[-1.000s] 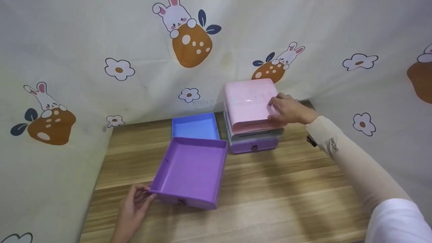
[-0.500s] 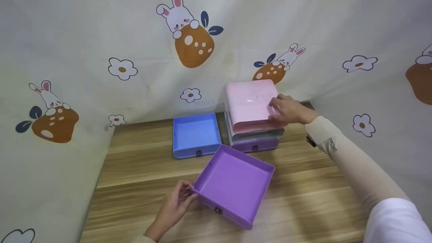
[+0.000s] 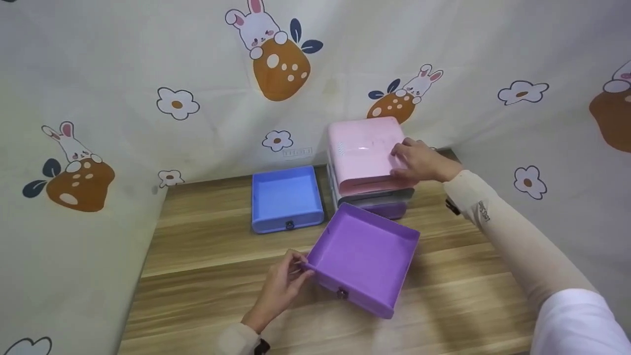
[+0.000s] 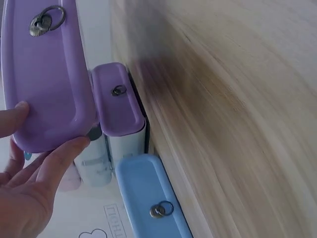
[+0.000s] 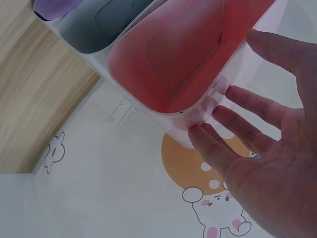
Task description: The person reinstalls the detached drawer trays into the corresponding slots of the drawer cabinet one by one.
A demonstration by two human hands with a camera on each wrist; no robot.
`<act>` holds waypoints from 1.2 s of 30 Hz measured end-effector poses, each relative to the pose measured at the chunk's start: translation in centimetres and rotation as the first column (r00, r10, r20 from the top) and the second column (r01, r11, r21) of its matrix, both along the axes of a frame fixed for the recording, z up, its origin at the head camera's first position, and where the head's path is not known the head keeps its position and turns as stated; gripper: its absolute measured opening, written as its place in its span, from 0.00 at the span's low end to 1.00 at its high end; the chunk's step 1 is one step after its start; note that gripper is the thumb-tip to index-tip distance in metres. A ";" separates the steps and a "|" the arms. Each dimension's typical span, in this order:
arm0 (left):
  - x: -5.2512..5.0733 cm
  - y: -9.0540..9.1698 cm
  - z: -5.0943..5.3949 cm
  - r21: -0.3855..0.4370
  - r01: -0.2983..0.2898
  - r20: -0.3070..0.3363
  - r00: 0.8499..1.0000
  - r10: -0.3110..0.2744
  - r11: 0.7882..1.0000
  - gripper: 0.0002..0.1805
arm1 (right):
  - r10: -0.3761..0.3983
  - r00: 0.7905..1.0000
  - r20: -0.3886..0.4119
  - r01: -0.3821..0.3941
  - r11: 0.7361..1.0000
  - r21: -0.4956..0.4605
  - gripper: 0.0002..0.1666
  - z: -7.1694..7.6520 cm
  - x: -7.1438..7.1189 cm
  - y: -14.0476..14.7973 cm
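Observation:
My left hand (image 3: 276, 291) pinches the front left corner of a purple drawer (image 3: 365, 256), which is held tilted above the table, its inside bare. A ring pull sits on the drawer's front, plain in the left wrist view. The drawer's far edge overlaps the stacked cases in the head view. My right hand (image 3: 419, 160) rests on top of the pink case (image 3: 367, 148), its fingertips touching the surface. Beneath it are a grey case (image 3: 379, 196) and a case with a second purple drawer (image 4: 119, 101) pushed in. The pink and grey cases (image 5: 106, 25) gape without drawers.
To the left of the stack, a blue drawer (image 3: 288, 197) with a ring pull lies on the wood-grain table (image 3: 207, 256). Behind and at both sides hangs a pale cloth (image 3: 123, 64) printed with rabbits and flowers, close to the stack's back.
My left hand has carried the purple drawer to the right and turned it, from in front of the blue drawer to before the stack. The right hand stays on the pink case.

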State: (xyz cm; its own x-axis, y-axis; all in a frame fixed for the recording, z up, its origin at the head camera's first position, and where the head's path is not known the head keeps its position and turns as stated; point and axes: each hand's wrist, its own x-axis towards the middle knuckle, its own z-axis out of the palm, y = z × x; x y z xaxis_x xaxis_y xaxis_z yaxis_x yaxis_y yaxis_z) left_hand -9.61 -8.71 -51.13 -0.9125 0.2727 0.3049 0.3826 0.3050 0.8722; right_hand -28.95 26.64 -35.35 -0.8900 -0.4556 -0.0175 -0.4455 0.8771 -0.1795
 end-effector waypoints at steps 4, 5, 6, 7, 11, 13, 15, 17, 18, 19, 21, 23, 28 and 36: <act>-0.3 1.0 0.2 -0.022 -0.054 -0.043 0.998 0.053 0.998 0.13 | -0.001 1.000 0.004 0.001 1.000 0.001 0.29 0.1 0.0 -0.1; -0.3 1.3 0.2 -0.024 -0.065 -0.051 0.997 0.064 0.998 0.13 | 0.001 1.000 0.005 -0.001 1.000 0.003 0.29 0.1 -0.1 -0.1; -0.3 1.6 0.3 -0.023 -0.077 -0.060 0.995 0.076 0.997 0.13 | 0.001 1.000 0.007 -0.001 1.000 0.005 0.29 0.1 -0.1 -0.1; -0.3 1.9 0.3 -0.021 -0.088 -0.071 0.994 0.086 0.996 0.13 | 0.000 1.000 0.008 0.000 1.000 0.006 0.29 0.1 -0.1 0.0; -0.3 3.1 0.3 -0.017 -0.132 -0.114 0.985 0.130 0.991 0.13 | 0.009 1.000 0.000 -0.009 1.000 0.012 0.30 0.2 -0.1 0.0; -0.3 3.8 0.3 -0.023 -0.155 -0.138 0.979 0.150 0.988 0.13 | 0.010 1.000 -0.006 -0.010 1.000 0.009 0.29 0.2 -0.1 0.0; -0.4 4.5 0.2 -0.030 -0.176 -0.155 0.973 0.169 0.984 0.13 | 0.007 1.000 -0.007 -0.007 1.000 0.007 0.29 0.2 -0.2 -0.1; -0.4 5.2 0.2 -0.039 -0.194 -0.166 0.969 0.185 0.980 0.13 | 0.006 1.000 -0.005 -0.006 1.000 0.009 0.28 0.2 -0.2 -0.2; -0.4 5.5 0.2 -0.050 -0.205 -0.172 0.966 0.194 0.977 0.13 | 0.002 1.000 -0.002 -0.001 1.000 0.012 0.28 0.1 -0.2 -0.2; -0.5 5.8 0.2 -0.064 -0.215 -0.177 0.963 0.201 0.975 0.13 | 0.002 1.000 -0.001 -0.002 1.000 0.016 0.29 0.1 -0.2 -0.2; -0.6 6.4 0.1 -0.094 -0.234 -0.183 0.959 0.214 0.968 0.13 | -0.005 1.000 0.002 0.005 1.000 0.019 0.29 0.1 -0.2 -0.2; -0.8 7.0 0.1 -0.114 -0.246 -0.191 0.956 0.222 0.962 0.13 | -0.008 1.000 -0.001 0.008 1.000 0.022 0.29 0.1 -0.2 -0.2; -1.5 8.3 0.0 -0.129 -0.274 -0.204 0.948 0.245 0.953 0.13 | -0.015 1.000 0.003 0.015 1.000 0.025 0.30 0.1 -0.2 -0.2; -2.0 9.9 -0.1 -0.213 -0.335 -0.240 0.929 0.283 0.918 0.15 | -0.036 0.999 0.032 0.035 0.999 0.029 0.30 0.2 0.0 -0.3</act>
State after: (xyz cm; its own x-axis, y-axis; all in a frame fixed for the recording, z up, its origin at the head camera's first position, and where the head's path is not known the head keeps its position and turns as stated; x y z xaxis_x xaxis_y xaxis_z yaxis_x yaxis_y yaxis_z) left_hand -11.65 1.19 -51.26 -0.8898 0.0771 0.4497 0.3929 0.6306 0.6693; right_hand -28.96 26.35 -35.19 -0.9045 -0.4224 -0.0594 -0.4080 0.8973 -0.1685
